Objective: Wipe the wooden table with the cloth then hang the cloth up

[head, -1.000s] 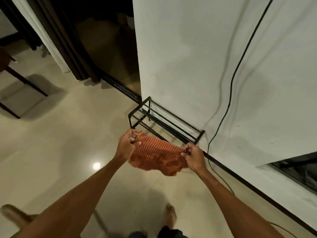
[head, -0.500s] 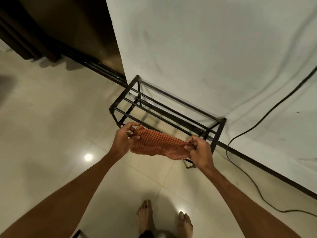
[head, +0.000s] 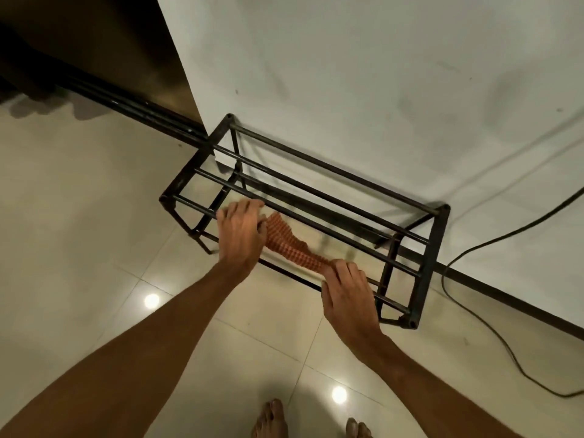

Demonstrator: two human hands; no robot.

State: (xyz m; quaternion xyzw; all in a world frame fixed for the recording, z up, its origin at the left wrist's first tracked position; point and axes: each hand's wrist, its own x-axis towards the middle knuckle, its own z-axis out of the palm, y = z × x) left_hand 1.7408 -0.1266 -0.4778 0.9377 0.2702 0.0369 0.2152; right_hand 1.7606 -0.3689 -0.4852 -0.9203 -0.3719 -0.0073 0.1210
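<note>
The left hand (head: 241,230) and right hand (head: 346,292) each grip an end of the cloth (head: 289,245). It runs twisted between them along the front rail of the black rack (head: 426,273) by the wall (head: 347,74). It's too blurred to tell whether it touches the rail.

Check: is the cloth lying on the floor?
No: the cloth is stretched between the left hand and right hand, up at the top of the black rack.
</note>
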